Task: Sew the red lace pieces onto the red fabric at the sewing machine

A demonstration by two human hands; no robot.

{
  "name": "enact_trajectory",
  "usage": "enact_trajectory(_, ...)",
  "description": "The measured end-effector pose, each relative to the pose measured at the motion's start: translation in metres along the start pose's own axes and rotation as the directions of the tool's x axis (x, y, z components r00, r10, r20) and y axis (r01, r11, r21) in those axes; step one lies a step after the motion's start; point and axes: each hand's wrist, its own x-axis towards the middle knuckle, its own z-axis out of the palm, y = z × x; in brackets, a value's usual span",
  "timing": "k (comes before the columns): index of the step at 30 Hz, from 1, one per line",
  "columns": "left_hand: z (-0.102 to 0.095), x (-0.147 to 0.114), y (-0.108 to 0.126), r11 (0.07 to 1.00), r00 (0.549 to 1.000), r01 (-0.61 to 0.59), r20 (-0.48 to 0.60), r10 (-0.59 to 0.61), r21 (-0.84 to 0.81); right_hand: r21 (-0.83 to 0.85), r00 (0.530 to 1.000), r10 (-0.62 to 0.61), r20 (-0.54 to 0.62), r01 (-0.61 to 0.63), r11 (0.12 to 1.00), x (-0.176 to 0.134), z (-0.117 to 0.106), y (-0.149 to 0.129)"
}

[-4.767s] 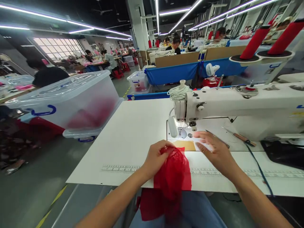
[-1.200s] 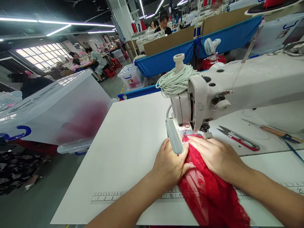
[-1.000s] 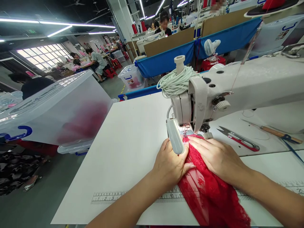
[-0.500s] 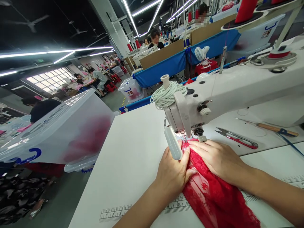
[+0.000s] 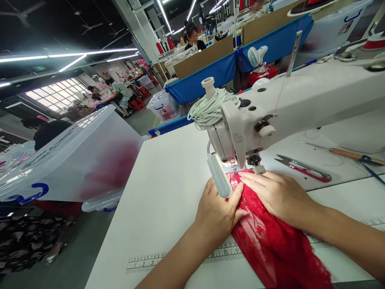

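Red lace fabric (image 5: 284, 251): on white sewing table (image 5: 156, 192), top end at presser foot (image 5: 235, 170), remainder trailing toward near edge. Left hand (image 5: 217, 206) palm-down, thumb spread from fingers, pressing fabric. Right hand (image 5: 281, 194) flat, fingers extended, resting on it. Fabric partly sheer, creased, edge scalloped.

Cloth (image 5: 285, 251) on bench (image 5: 159, 176) in front of you, far end at sewing machine (image 5: 309, 96). Your left hand (image 5: 216, 208) on cloth's left side, right hand (image 5: 284, 196) on its right. Snips (image 5: 323, 176) beyond right hand, awl (image 5: 345, 153) right of those. Plastic box (image 5: 102, 152) left of bench, fan (image 5: 255, 56) behind machine.
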Motion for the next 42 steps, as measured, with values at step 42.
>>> enact_trajectory(42,0.0002,0.0048,-0.0055,0.99,0.994,-0.102,0.038,0.106,-0.095,-0.01,0.996,-0.089,-0.022,0.089,0.996,-0.0016,-0.0019,0.0055)
